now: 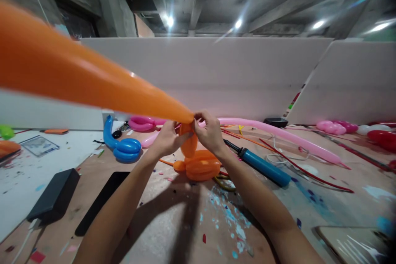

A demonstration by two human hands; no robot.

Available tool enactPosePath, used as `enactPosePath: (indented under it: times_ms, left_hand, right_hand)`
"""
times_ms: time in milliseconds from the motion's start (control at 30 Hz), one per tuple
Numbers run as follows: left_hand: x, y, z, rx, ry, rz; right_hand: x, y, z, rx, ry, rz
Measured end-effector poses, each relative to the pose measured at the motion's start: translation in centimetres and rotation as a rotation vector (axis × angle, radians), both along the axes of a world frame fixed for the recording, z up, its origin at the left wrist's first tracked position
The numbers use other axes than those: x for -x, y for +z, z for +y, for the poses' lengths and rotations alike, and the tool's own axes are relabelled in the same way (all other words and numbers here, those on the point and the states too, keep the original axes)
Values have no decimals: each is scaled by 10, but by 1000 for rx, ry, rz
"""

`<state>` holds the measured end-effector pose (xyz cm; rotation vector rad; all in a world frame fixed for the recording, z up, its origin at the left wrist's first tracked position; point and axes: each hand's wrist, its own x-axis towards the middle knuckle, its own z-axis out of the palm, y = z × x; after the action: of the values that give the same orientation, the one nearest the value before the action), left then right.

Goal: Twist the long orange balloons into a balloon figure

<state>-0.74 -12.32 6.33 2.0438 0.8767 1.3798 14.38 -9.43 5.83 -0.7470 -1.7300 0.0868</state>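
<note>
A long orange modelling balloon (102,78) stretches from the upper left to my hands, with its twisted lobes (202,167) hanging below them. My left hand (170,138) closes round the balloon just under the twist. At the twist itself, the fingers of my right hand (208,131) pinch the same balloon. A blue hand pump (264,167) lies right of my hands. To the left sits a twisted blue balloon (126,149). Behind my hands, a long pink balloon (278,133) lies across the table. My fingers partly cover the twist.
A black power bank (54,196) with a white cable and a black phone (102,202) lie at the left. Another phone (355,243) is at the front right. Uninflated red balloons (309,173) and balloon scraps litter the table (161,231). A white partition (216,74) stands behind.
</note>
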Motion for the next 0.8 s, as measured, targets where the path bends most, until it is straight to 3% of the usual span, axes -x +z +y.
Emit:
enactPosePath:
  times_ms: [133, 200, 400, 567, 667, 800]
  left_hand:
    - [3, -3, 9, -151, 273, 88]
    - [5, -2, 10, -170, 331, 91]
    - [25, 5, 6, -110, 60, 120]
    - [30, 1, 9, -48, -5, -37]
    - [25, -3, 11, 4, -32, -98]
    - [17, -3, 7, -129, -51, -129]
  right_hand:
    - [4, -1, -3, 2, 27, -51]
    - [4, 0, -4, 31, 52, -29]
    - [3, 9, -8, 371, 321, 161]
    - [0, 12, -4, 711, 546, 261]
    - [-4, 13, -1, 783, 587, 255]
    - [-8, 15, -1, 864, 629, 249]
